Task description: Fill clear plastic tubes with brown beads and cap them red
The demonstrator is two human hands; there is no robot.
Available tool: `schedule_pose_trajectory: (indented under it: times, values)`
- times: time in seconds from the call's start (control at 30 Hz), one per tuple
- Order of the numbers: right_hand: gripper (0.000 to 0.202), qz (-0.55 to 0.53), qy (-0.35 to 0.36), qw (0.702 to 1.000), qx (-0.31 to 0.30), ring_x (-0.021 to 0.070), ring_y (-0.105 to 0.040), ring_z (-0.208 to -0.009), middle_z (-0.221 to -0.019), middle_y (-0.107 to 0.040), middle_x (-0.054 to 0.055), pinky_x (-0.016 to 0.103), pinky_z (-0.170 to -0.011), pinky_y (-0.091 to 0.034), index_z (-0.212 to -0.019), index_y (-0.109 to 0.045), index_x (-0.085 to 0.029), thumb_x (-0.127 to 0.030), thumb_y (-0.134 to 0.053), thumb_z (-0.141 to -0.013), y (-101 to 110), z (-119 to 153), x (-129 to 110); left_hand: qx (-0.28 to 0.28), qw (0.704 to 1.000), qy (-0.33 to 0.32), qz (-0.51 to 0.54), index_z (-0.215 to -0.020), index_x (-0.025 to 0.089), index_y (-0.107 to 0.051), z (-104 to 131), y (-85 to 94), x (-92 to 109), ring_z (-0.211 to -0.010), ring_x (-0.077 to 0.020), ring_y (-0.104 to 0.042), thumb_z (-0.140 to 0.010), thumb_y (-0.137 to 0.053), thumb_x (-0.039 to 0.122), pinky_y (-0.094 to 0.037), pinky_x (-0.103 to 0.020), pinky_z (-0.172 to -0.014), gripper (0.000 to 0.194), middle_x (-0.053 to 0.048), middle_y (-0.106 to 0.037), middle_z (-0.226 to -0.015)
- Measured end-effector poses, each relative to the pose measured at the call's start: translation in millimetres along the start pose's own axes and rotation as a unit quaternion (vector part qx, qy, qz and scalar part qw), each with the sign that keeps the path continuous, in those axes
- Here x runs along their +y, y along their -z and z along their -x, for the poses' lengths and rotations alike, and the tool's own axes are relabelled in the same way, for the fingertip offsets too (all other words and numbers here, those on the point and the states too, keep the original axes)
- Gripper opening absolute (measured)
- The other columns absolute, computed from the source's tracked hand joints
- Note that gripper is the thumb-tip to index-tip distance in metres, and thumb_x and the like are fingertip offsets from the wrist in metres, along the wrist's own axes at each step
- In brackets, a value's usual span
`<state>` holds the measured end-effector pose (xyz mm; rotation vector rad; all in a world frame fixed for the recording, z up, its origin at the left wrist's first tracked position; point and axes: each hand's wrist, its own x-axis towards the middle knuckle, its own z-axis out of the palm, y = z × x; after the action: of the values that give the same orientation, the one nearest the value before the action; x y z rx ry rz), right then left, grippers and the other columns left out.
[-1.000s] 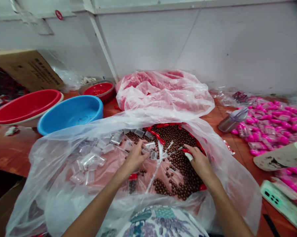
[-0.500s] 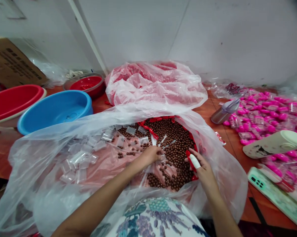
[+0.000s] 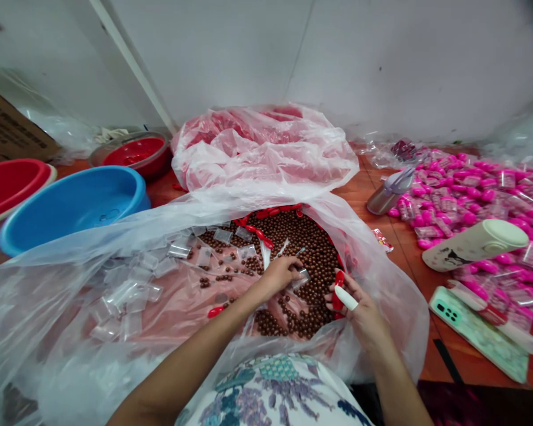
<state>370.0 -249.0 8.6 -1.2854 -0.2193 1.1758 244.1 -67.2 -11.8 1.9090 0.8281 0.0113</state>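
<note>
Many brown balls (image 3: 310, 248) lie on a spread plastic sheet (image 3: 39, 284). Over them, my left hand (image 3: 283, 275) is closed on a small clear plastic container (image 3: 300, 278). To its right, my right hand (image 3: 352, 302) holds a red piece (image 3: 338, 290) between thumb and fingers; a white cover wraps one digit. Clear containers (image 3: 137, 290) are heaped on the sheet at the left. Red pieces (image 3: 259, 234) line the far edge of the balls, and a single red piece (image 3: 216, 311) rests beside my left forearm.
A blue basin (image 3: 75, 204) and a red basin (image 3: 13, 183) stand at the left. Behind the sheet is a plastic-covered red pile (image 3: 266, 148). Pink packed items (image 3: 470, 189), a steel bottle (image 3: 384, 198), a pale bottle (image 3: 470, 245) and a phone (image 3: 479, 337) are on the right.
My left hand has moved slightly right over the balls, with the container now plainer to see. A red piece has appeared beside my left forearm. The view has shifted right.
</note>
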Motion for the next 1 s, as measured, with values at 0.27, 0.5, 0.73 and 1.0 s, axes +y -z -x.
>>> schedule_pose_trajectory:
  times: [0.27,0.5,0.73,1.0]
  values:
    - [0.041,-0.017,0.05,0.999,0.012,0.0136,-0.063,-0.074,-0.089,-0.066,0.001,0.022,-0.063,-0.049,-0.103,-0.054,-0.023,-0.029,-0.074,-0.067,0,0,1,0.123,0.992,-0.018,-0.021,-0.101,0.019,-0.062,32,0.7,-3,-0.072,-0.0157,-0.056,-0.076,-0.054,0.023,-0.043,-0.026,-0.069,0.026,-0.002,-0.063,-0.08]
    - [0.042,0.069,0.097,0.992,0.05,0.0168,-0.062,-0.071,-0.084,-0.065,-0.001,0.024,-0.057,-0.048,-0.093,-0.05,-0.024,-0.028,-0.076,-0.06,8,-5,11,0.188,0.982,0.011,0.001,-0.106,0.019,-0.06,39,-4.6,-7,-0.088,-0.0169,-0.056,-0.072,-0.052,0.013,-0.041,-0.029,-0.083,0.035,-0.005,-0.062,-0.1]
    - [0.022,0.354,0.134,0.926,-0.011,0.0167,-0.057,-0.075,-0.081,-0.059,0.0,0.027,-0.068,-0.046,-0.088,-0.051,-0.022,-0.028,-0.066,-0.072,11,14,9,0.13,0.987,0.057,0.076,-0.089,0.017,-0.063,31,-17.6,-8,-0.062,-0.0123,-0.055,-0.069,-0.062,0.021,-0.042,-0.021,-0.058,0.02,0.001,-0.058,-0.069]
    - [0.017,0.568,0.23,0.784,-0.103,0.021,-0.055,-0.086,-0.089,-0.062,0.005,0.033,-0.076,-0.044,-0.093,-0.063,-0.021,-0.016,-0.051,-0.081,10,28,-1,0.076,0.986,0.074,0.128,-0.087,0.017,-0.063,25,-31.3,1,-0.053,-0.0089,-0.056,-0.066,-0.068,0.022,-0.042,-0.019,-0.049,0.022,0.002,-0.059,-0.07]
